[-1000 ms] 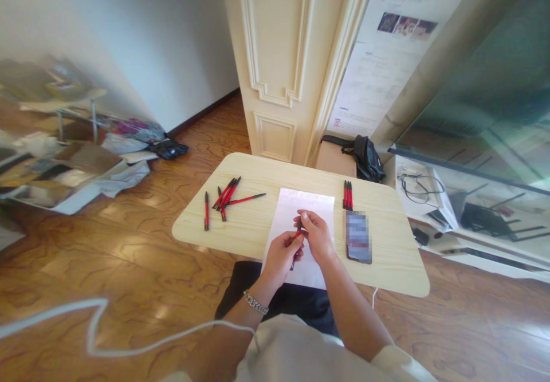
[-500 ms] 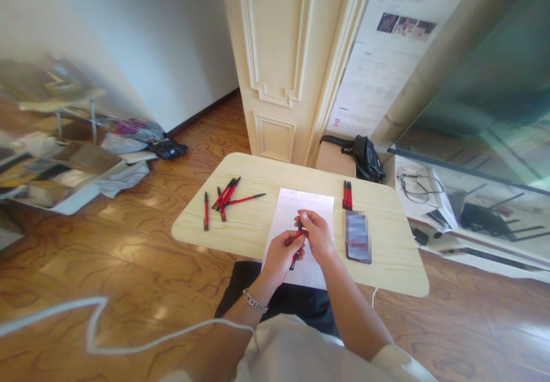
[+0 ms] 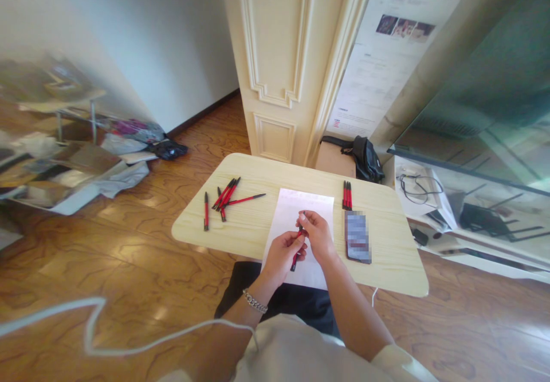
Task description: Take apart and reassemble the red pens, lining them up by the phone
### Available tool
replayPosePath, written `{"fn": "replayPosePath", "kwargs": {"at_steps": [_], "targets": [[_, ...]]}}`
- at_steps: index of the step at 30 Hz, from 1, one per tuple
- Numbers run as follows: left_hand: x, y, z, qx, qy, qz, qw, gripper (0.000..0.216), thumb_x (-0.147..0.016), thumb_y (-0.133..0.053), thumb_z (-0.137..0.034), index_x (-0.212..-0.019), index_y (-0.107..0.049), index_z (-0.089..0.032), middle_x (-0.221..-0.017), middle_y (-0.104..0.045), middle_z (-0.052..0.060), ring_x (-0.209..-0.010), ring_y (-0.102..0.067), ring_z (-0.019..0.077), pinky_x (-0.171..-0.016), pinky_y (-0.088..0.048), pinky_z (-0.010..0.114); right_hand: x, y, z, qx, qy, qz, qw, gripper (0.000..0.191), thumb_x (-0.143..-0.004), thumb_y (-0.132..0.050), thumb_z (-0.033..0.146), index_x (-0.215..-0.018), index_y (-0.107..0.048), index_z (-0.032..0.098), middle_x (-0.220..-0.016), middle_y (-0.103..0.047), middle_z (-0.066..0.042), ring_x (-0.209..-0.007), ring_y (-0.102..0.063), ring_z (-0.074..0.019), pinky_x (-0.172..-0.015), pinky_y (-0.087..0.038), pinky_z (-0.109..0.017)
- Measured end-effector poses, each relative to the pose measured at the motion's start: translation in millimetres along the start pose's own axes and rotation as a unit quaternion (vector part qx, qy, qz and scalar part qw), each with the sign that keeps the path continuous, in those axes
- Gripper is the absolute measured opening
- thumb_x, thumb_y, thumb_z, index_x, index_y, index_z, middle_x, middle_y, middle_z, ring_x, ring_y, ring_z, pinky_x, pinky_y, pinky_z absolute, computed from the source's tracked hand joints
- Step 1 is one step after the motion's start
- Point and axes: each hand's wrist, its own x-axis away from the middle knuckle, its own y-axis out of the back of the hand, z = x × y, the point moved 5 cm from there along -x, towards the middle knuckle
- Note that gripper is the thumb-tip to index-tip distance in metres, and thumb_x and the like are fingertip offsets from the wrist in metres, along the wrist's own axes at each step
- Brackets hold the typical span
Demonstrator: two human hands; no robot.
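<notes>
Over a white sheet of paper point(image 3: 303, 200), both hands are closed on one red and black pen point(image 3: 294, 264). My left hand point(image 3: 282, 254) wraps its barrel, and the clicker end sticks out below. With thumb and fingers, my right hand point(image 3: 315, 234) pinches the black tip end, which is partly hidden. Left of the paper lies a loose pile of several red and black pens point(image 3: 227, 196), with a single pen point(image 3: 206, 211) apart from it. Three similar pens point(image 3: 347, 195) lie side by side to the right, just above a phone point(image 3: 358, 237).
The small light-wood table point(image 3: 249, 167) has rounded corners. Behind it are a cream panel door point(image 3: 277, 55) and a black bag point(image 3: 368, 157). A white cable point(image 3: 172, 335) crosses the lower left. Cluttered boxes and bags point(image 3: 77, 164) lie on the floor at left.
Both hands stay nearly in place around the pen. My right hand's fingers have shifted very slightly at the tip end. The other pens, paper and phone have not moved.
</notes>
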Motion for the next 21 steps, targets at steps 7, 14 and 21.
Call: {"fn": "replayPosePath", "kwargs": {"at_steps": [7, 14, 21], "targets": [[1.3, 0.9, 3.6, 0.023, 0.025, 0.002, 0.999, 0.044, -0.076, -0.065, -0.052, -0.094, -0.066, -0.013, -0.073, -0.064, 0.006, -0.058, -0.057, 0.0115, -0.054, -0.045, 0.023, 0.7, -1.7, -9.3, -0.045, -0.048, 0.043, 0.997, 0.037, -0.077, -0.063, 0.048, -0.097, -0.066, 0.016, -0.083, -0.067, -0.007, -0.064, -0.058, -0.0141, -0.054, -0.044, -0.025], [0.2, 1.0, 0.1, 0.004, -0.001, 0.004, 1.0, 0.04, -0.073, -0.071, -0.047, -0.094, -0.067, -0.013, -0.072, -0.064, 0.005, -0.058, -0.057, 0.011, -0.056, -0.046, 0.023, -3.9, 4.7, -0.2, 0.021, 0.004, -0.016, 1.0, 0.034, -0.069, -0.072, 0.044, -0.09, -0.064, 0.018, -0.074, -0.065, -0.003, -0.064, -0.056, -0.0133, -0.053, -0.043, -0.024], [1.9, 0.6, 2.1, 0.01, 0.017, -0.001, 1.0, 0.044, -0.074, -0.066, -0.053, -0.095, -0.067, -0.014, -0.074, -0.065, 0.006, -0.059, -0.058, 0.0123, -0.056, -0.046, 0.025, -0.7, 2.6, -8.6, -0.037, -0.035, 0.024, 0.998, 0.036, -0.075, -0.065, 0.048, -0.093, -0.065, 0.017, -0.082, -0.068, -0.007, -0.068, -0.06, -0.016, -0.055, -0.045, -0.026]]}}
